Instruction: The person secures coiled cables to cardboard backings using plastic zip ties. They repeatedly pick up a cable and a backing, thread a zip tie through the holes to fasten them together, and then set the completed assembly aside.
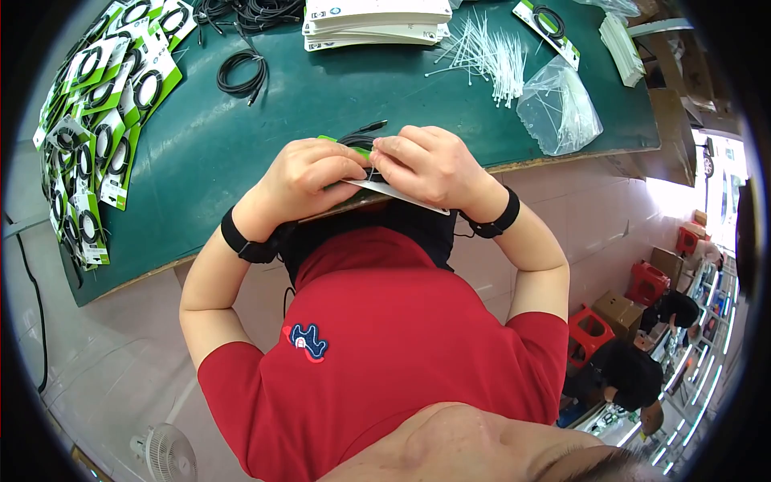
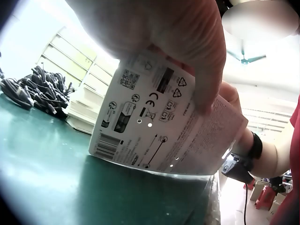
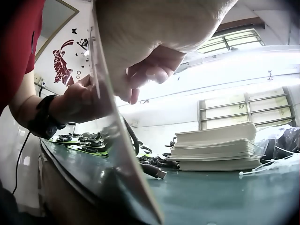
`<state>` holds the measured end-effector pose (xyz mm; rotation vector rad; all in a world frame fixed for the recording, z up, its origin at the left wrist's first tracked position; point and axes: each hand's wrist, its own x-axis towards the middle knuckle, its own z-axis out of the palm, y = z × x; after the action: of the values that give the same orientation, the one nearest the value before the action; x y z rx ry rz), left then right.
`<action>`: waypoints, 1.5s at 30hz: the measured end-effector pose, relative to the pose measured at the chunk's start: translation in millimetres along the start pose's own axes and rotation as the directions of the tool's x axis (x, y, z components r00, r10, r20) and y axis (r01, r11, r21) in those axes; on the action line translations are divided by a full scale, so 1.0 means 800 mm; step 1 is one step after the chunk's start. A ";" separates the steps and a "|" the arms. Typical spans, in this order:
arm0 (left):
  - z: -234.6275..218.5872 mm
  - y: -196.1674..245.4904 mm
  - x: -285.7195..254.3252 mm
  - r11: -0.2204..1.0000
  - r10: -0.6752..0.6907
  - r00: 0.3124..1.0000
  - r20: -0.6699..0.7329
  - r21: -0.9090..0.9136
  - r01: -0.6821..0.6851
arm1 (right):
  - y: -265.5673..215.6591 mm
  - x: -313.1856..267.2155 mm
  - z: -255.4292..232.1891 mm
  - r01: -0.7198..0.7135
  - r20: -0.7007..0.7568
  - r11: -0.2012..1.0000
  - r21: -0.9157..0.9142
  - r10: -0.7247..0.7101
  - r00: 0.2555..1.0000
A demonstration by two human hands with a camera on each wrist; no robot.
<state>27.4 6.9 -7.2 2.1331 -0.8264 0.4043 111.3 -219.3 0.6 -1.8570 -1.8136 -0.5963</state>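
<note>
Both hands hold a white and green backing card [image 1: 385, 195] at the table's front edge, with a coiled black cable [image 1: 359, 140] against its green front. My left hand [image 1: 315, 177] grips the card, its thumb pressed on the printed back [image 2: 140, 126] in the left wrist view. From the other side my right hand [image 1: 430, 167] holds the card, fingers curled, fingertips close together by the coil. A thin pale strip shows between the two hands. In the right wrist view the card stands edge-on, and a cable plug [image 3: 153, 171] sticks out past it. The fingers partly hide the coil.
Carded cables [image 1: 104, 104] are heaped at the table's left. Behind lie a loose coiled cable [image 1: 242, 74], a stack of cards [image 1: 373, 20] and white cable ties [image 1: 490, 60]. A plastic bag [image 1: 560, 112] sits right, near the table edge.
</note>
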 end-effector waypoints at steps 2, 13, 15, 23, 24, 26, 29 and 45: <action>-0.006 -0.002 0.006 0.997 -0.053 0.998 0.031 -0.053 0.055 | 0.008 0.002 -0.003 -0.033 0.003 0.997 0.063 0.033 0.999; -0.040 0.035 0.045 0.596 -0.607 0.704 0.370 -0.375 0.711 | 0.020 -0.002 -0.004 -0.233 0.050 0.816 0.529 0.244 0.968; -0.037 0.040 0.042 0.492 -0.642 0.635 0.430 -0.404 0.771 | 0.012 -0.005 -0.005 -0.281 0.091 0.737 0.615 0.287 0.954; -0.014 0.047 0.019 0.278 -0.638 0.537 0.553 -0.484 0.830 | -0.014 -0.019 -0.001 -0.278 0.100 0.680 0.678 0.290 0.952; -0.010 0.046 0.016 0.269 -0.635 0.535 0.558 -0.490 0.829 | -0.016 -0.020 -0.001 -0.280 0.100 0.677 0.680 0.293 0.951; -0.004 0.045 0.012 0.250 -0.629 0.533 0.565 -0.502 0.828 | -0.019 -0.023 0.000 -0.287 0.101 0.661 0.693 0.305 0.947; -0.004 0.045 0.012 0.230 -0.633 0.513 0.580 -0.493 0.839 | -0.022 -0.025 0.002 -0.278 0.090 0.656 0.702 0.305 0.948; 0.007 0.048 -0.003 0.154 -0.647 0.517 0.560 -0.568 0.809 | -0.030 -0.043 0.010 -0.279 0.120 0.494 0.824 0.330 0.936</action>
<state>-0.1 -14.4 10.1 1.4050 0.1196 -0.6469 86.1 -240.9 -26.0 -1.3659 -1.2817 0.3450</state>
